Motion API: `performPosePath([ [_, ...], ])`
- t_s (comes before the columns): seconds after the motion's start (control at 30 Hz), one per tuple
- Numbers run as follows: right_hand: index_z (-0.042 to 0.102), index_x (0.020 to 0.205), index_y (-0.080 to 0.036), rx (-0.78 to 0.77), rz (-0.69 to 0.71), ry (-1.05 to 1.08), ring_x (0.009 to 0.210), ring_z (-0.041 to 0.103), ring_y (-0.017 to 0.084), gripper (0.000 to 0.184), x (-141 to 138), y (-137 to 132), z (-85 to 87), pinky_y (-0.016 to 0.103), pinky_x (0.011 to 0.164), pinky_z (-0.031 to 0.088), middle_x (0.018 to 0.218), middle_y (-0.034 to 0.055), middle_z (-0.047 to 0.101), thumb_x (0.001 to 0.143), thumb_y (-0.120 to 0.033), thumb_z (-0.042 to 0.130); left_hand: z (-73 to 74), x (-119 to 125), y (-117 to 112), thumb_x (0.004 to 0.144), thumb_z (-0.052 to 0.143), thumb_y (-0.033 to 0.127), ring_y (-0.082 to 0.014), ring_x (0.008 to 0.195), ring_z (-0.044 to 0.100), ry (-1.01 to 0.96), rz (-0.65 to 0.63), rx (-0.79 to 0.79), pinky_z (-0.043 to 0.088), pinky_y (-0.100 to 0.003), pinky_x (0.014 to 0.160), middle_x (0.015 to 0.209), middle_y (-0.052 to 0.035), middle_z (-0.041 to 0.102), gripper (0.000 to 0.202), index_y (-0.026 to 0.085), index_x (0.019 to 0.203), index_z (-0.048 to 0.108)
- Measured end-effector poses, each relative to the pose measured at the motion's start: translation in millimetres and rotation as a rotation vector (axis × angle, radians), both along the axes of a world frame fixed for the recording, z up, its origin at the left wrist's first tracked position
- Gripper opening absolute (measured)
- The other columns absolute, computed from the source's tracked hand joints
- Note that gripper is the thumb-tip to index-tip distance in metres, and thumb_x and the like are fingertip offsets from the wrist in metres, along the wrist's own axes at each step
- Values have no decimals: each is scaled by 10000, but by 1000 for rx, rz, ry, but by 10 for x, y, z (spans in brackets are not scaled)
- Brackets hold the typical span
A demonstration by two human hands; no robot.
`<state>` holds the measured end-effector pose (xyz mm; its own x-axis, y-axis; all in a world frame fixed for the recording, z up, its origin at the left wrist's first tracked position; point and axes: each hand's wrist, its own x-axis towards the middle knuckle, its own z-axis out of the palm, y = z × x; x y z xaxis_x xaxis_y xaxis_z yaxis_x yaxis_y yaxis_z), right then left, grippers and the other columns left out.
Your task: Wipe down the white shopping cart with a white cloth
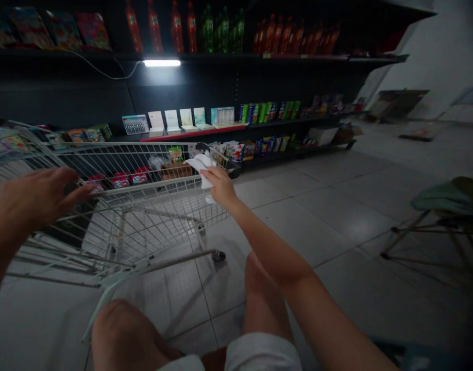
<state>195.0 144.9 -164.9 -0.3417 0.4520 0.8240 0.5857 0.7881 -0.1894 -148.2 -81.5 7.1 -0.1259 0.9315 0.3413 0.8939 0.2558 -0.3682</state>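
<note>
A metal shopping cart (pixel 163 188) stands sideways in front of my knees. My right hand (pixel 221 186) is closed on a white cloth (pixel 202 164) at the right end of the cart's upper rim. Part of the cloth hangs below my fingers, and it lies against the wire there. On the left, my left hand (pixel 39 198) is near the cart's upper rim, slightly blurred. Its thumb and fingers are apart, with nothing between them. Whether it touches the wire cannot be made out.
Behind the cart runs a dark shelf (pixel 198 59) with red bottles (pixel 176 28), green bottles (pixel 223 31) and a lit lamp (pixel 162 63). Lower down stand snack cans (pixel 265 112) and boxes (pixel 223 116). A folding stool (pixel 445 216) with a cloth on it is at the right.
</note>
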Motion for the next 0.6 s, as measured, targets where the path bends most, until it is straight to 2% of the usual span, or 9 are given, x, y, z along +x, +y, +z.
performPosePath([
  [0.07, 624, 1312, -236, 48, 90, -64, 1203, 544, 219, 548, -140, -190, 36, 389, 1138, 452, 1258, 60, 627, 858, -23, 403, -115, 309, 416, 890, 65, 746, -292, 1160, 580, -51, -270, -112, 450, -371, 937, 1305, -181, 610, 899, 119, 1280, 578],
  [0.1, 617, 1323, -243, 70, 124, -94, 1216, 544, 213, 541, -158, -245, 46, 394, 1168, 429, 1275, 50, 625, 874, -33, 399, -170, 473, 605, 897, 103, 736, -296, 1190, 570, -89, -355, -157, 444, -379, 961, 1357, -177, 578, 866, 133, 1319, 558],
  [0.17, 630, 1308, -260, 86, 144, -119, 1250, 541, 208, 508, -102, -276, 23, 426, 1221, 371, 1294, 34, 630, 904, -63, 394, -264, 775, 894, 895, 151, 726, -294, 1119, 618, -160, -393, -255, 466, -380, 913, 1358, -162, 588, 820, 169, 1344, 552],
  [0.27, 664, 1267, -270, 30, 103, -49, 1320, 513, 230, 440, 37, -237, -182, 490, 1254, 308, 1300, 43, 643, 938, -129, 408, -372, 1051, 1091, 892, 189, 719, -279, 982, 669, -191, -428, -450, 475, -352, 827, 1137, -148, 701, 767, 185, 1184, 655],
  [0.37, 709, 1193, -255, -94, 197, -50, 1327, 524, 234, 355, 17, -258, -639, 507, 1254, 296, 1229, 62, 687, 949, -194, 458, -455, 1074, 1101, 887, 179, 718, -294, 883, 681, -128, -347, -471, 462, -355, 740, 973, -161, 727, 772, 173, 1084, 689],
  [0.5, 745, 1065, -265, -304, 591, -218, 1294, 569, 168, 280, -133, -408, -1422, 463, 1219, 348, 1166, 26, 730, 943, -196, 502, -495, 925, 1043, 873, 183, 732, -267, 828, 680, -80, -306, -422, 427, -319, 670, 901, -132, 734, 766, 192, 1027, 704],
  [0.57, 747, 1015, -242, -394, 760, -297, 1259, 597, 132, 253, -136, -446, -1709, 411, 1173, 407, 1144, 19, 743, 911, -155, 533, -490, 865, 1027, 874, 190, 728, -237, 783, 673, -83, -298, -434, 410, -299, 647, 853, -104, 732, 747, 207, 980, 715],
  [0.6, 748, 977, -226, -435, 817, -334, 1222, 621, 116, 242, -115, -439, -1797, 381, 1142, 439, 1104, 17, 755, 886, -129, 547, -486, 845, 1024, 876, 185, 723, -231, 769, 670, -80, -294, -437, 404, -296, 641, 838, -97, 729, 745, 210, 964, 718],
])
